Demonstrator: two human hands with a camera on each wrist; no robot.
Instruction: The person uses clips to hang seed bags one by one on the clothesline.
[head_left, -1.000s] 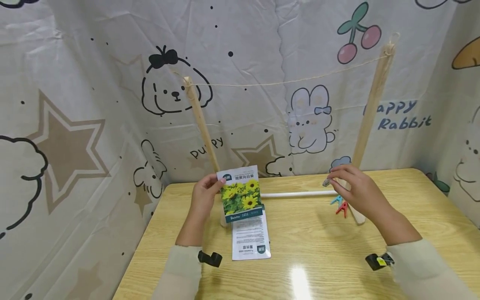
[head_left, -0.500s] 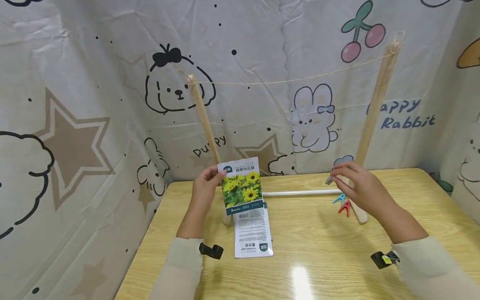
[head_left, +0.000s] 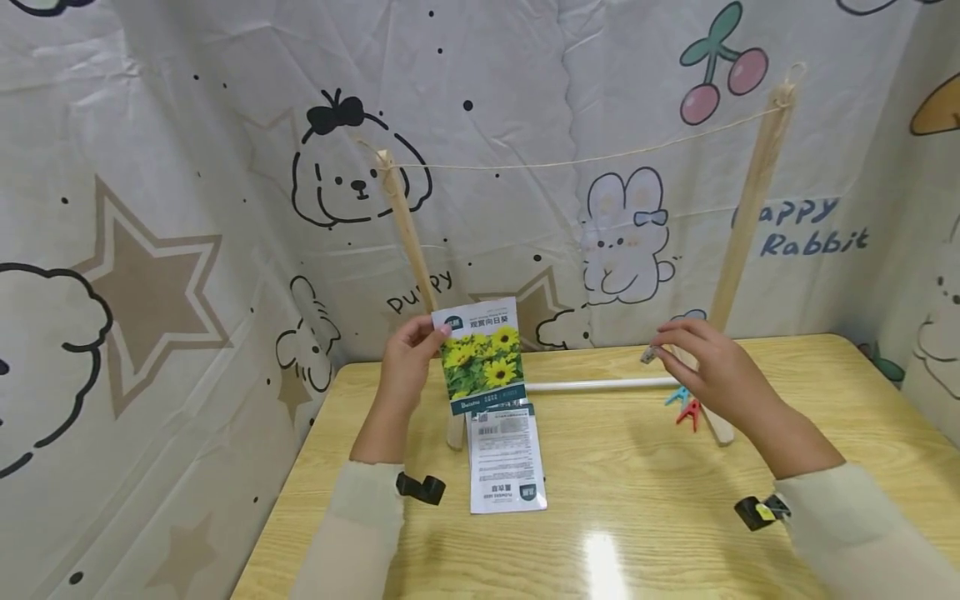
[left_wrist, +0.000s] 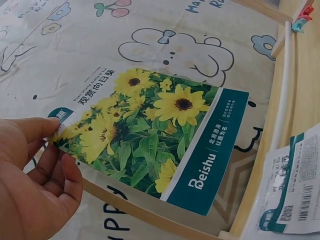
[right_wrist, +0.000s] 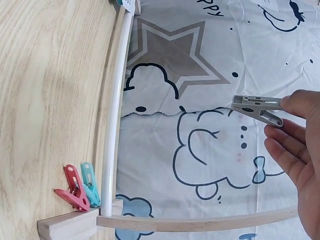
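Observation:
My left hand pinches the upper left corner of a seed packet printed with yellow sunflowers. In the left wrist view the thumb lies over the packet's corner, with the other fingers curled behind. My right hand holds a grey clothespin between thumb and fingertips, its jaw end pointing away from the hand. In the head view that clothespin shows small at the fingertips. Another seed packet lies on the table, its printed text side up, just below the held one.
Two wooden posts stand at the back with a string sagging between their tops. A white rod joins them low down. Red and blue clothespins lie by the right post's foot. A patterned cloth hangs behind the table.
My left hand has lifted the sunflower packet, showing more of the packet below. My right hand has shifted slightly up, still holding the grey clothespin.

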